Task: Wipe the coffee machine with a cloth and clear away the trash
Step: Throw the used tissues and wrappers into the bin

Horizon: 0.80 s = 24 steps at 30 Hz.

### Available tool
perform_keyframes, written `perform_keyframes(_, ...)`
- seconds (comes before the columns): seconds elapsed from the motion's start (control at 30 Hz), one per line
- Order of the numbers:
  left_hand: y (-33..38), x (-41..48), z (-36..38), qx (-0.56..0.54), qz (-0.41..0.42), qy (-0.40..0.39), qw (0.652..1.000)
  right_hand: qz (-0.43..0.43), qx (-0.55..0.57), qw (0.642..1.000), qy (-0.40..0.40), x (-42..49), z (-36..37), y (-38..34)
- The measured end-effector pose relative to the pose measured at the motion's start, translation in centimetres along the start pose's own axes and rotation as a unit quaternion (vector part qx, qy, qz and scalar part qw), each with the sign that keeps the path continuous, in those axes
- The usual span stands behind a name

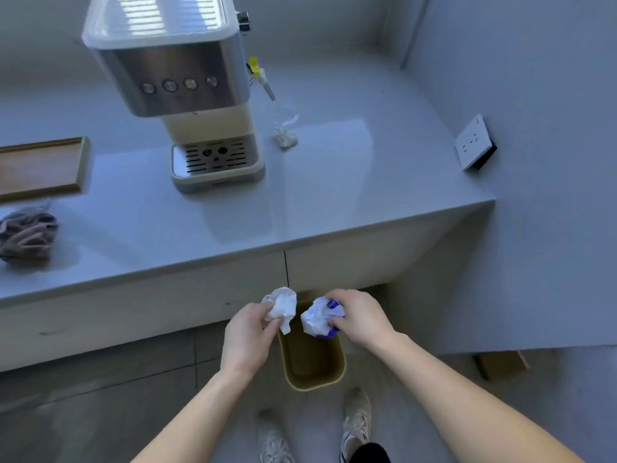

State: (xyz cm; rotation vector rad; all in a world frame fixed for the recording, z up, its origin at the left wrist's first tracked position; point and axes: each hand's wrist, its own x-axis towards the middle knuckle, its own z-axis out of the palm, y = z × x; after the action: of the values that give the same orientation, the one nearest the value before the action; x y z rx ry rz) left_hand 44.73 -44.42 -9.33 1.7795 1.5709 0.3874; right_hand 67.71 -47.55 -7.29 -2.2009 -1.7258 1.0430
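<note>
The steel and cream coffee machine point(187, 95) stands at the back of the grey counter point(334, 202). A crumpled grey cloth point(26, 235) lies at the counter's left edge. My left hand point(247, 335) grips a crumpled white tissue point(280, 305). My right hand point(360, 319) grips a crumpled white and blue wrapper point(322, 317). Both pieces hang over the open olive trash bin point(337, 372) on the floor, right below the counter front. A clear plastic bag point(285, 128) with white bits lies on the counter right of the machine.
A wooden tray point(40, 168) sits on the counter at the left. A white wall socket point(474, 142) is on the right wall. My two shoes point(357, 419) stand on the floor behind the bin. A cardboard piece point(500, 364) lies on the floor at right.
</note>
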Motion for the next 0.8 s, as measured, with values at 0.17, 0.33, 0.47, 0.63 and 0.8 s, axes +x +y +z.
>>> perform_keyframes(0.17,-6.4,1.0,7.1,0.037,-0.052,-0.044,0.997,0.037,-0.005,0.998,-0.056,4.4,8.8,6.3)
perform_keyframes(0.33,-13.2,2.2,16.5,0.067,-0.114,-0.119,0.984,0.042,-0.071,0.989,-0.119,9.0,18.7,13.3)
perform_keyframes(0.47,-17.7,4.2,22.7,0.098,-0.155,-0.142,0.973,0.002,-0.168,0.974,-0.154,12.9,23.6,17.4)
perform_keyframes(0.63,-20.8,6.9,28.2,0.147,-0.148,-0.136,0.968,0.019,-0.189,0.975,-0.112,17.3,27.7,20.7)
perform_keyframes(0.8,-21.3,7.6,30.1,0.205,-0.122,-0.145,0.96,0.018,-0.146,0.984,-0.103,19.3,30.2,21.4)
